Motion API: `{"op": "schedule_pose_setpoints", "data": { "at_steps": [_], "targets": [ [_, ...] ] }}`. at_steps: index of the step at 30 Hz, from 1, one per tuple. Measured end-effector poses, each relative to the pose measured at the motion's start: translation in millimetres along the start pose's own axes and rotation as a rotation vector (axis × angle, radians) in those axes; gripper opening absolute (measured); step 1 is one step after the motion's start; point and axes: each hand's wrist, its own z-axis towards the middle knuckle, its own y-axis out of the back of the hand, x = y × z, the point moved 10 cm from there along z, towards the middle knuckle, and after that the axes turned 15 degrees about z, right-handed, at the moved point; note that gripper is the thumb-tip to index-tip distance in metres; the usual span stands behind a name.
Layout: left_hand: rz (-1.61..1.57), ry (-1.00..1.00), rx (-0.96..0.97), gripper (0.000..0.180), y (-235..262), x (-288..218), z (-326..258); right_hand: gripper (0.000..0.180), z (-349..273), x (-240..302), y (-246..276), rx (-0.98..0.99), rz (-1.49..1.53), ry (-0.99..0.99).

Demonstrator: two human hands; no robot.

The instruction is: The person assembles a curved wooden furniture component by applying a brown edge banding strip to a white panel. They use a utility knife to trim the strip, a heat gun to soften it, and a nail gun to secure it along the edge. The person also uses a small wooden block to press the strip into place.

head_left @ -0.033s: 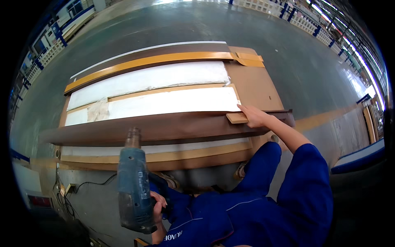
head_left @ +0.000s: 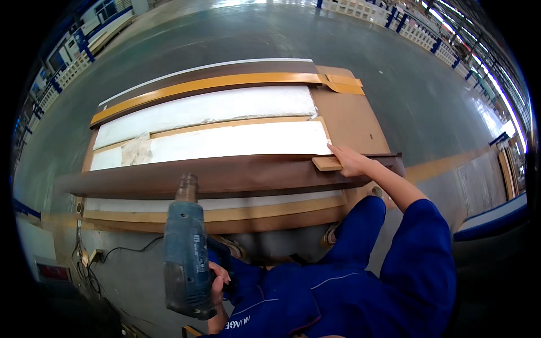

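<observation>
My left hand (head_left: 217, 288) grips the handle of a blue heat gun (head_left: 185, 253), whose metal nozzle points up toward a long dark brown strip (head_left: 197, 177). That strip lies across a low work surface. My right hand (head_left: 349, 162) reaches out and presses on a small wooden block (head_left: 326, 163) at the strip's right end. Beyond the strip lie two long white panels (head_left: 225, 141) edged with tan strips (head_left: 208, 84), on a brown board (head_left: 349, 118). My blue sleeves and trouser legs fill the lower right.
A black cable (head_left: 112, 250) runs over the grey concrete floor at the lower left, near a white box with a red face (head_left: 51, 270). Blue-and-white barriers (head_left: 417, 34) line the far side of the hall. A yellow floor line (head_left: 439, 166) runs off to the right.
</observation>
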Motion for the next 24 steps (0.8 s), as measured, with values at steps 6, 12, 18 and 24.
{"op": "schedule_pose_setpoints", "data": {
  "at_steps": [6,12,18,24],
  "targets": [
    [0.032,0.059,0.021,0.015,2,4,-10,0.079,32,29,-7,0.079,-0.172,0.026],
    [0.064,0.045,0.029,0.015,-1,-7,-19,0.081,70,89,-25,0.177,-0.003,-0.059],
    [0.123,0.084,0.064,0.017,2,-2,-25,0.047,75,91,-35,0.042,-0.061,0.039],
    [0.073,-0.003,0.085,0.018,4,-2,-10,0.029,78,87,-37,-0.004,-0.115,0.094]
  ]
}}
